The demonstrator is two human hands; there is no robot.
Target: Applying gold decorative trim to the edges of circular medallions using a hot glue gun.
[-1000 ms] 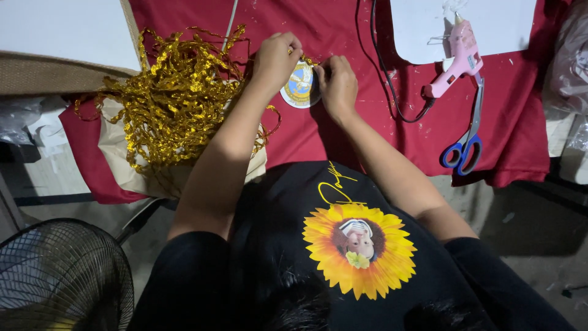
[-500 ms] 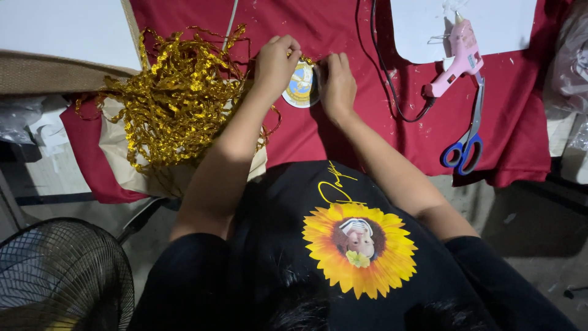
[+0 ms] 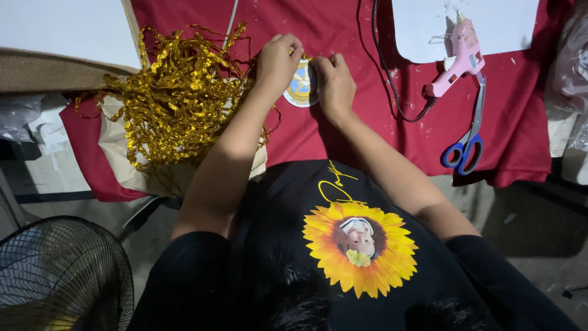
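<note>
Little has moved since the earlier frames: both hands are kept on the round badge [image 3: 300,86], with only a slight shift of the fingers around its rim. That small disc, white-rimmed with a blue and gold design, lies flat on the red cloth [image 3: 367,141] near the far middle of the table, pinned between the two hands. The left hand [image 3: 278,61] is curled over its left edge, fingers bent and closed down on the rim, where a bit of gold trim appears to be pressed; whether a strand is actually pinched there cannot be told. The right hand [image 3: 334,83] is laid on the right edge with fingers pressed flat, nearly closed, steadying the disc.

For the step to be done well, the disc is best held still by the right hand while the trim is pressed along the rim in short lengths, kept snug to the edge.

Just left of the badge a tangled heap of gold ribbon [image 3: 177,98] is piled on brown paper [image 3: 135,171] at the table's left edge. Toward the far right corner a pink glue gun [image 3: 459,58] rests on a white sheet [image 3: 422,30], its black cord [image 3: 386,79] trailing across the cloth, and blue-handled scissors [image 3: 468,138] lie just beside it near the right edge. A fan [image 3: 61,276] stands below the left edge.
</note>
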